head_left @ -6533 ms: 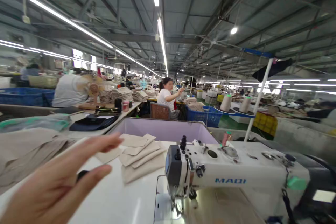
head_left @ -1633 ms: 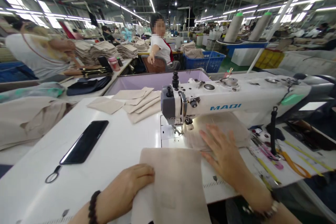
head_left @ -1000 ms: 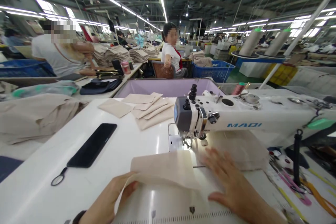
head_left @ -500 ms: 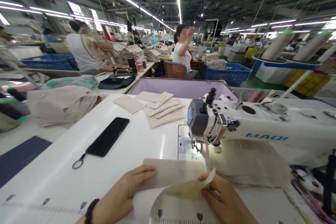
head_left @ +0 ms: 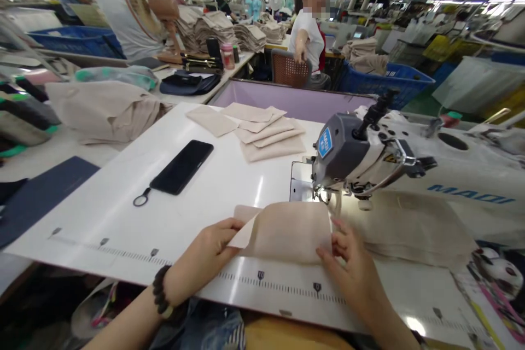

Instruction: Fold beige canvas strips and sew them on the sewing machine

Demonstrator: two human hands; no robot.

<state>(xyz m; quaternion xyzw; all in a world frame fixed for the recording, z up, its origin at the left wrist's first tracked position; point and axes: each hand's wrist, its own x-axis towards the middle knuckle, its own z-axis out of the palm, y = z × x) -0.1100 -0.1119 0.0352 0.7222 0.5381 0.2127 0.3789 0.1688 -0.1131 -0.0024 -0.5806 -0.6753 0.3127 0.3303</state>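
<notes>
- Between both hands, a beige fabric piece [head_left: 287, 232] lies on the table [head_left: 123, 213], with the sewing machine [head_left: 369, 153] just beyond the fingertips.
- Its folded corner is pinched by the left hand [head_left: 209, 251]; the right hand [head_left: 348, 262] pinches the opposite edge.
- It looks light and limp, so it is best held at the edges.

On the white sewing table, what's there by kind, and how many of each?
Sewing machine: 1
Black phone: 1
Beige fabric lots: 3 (folded piece pinched by left hand and right hand; pile under the machine arm; fanned cut pieces at the far edge)
Total: 5
</notes>
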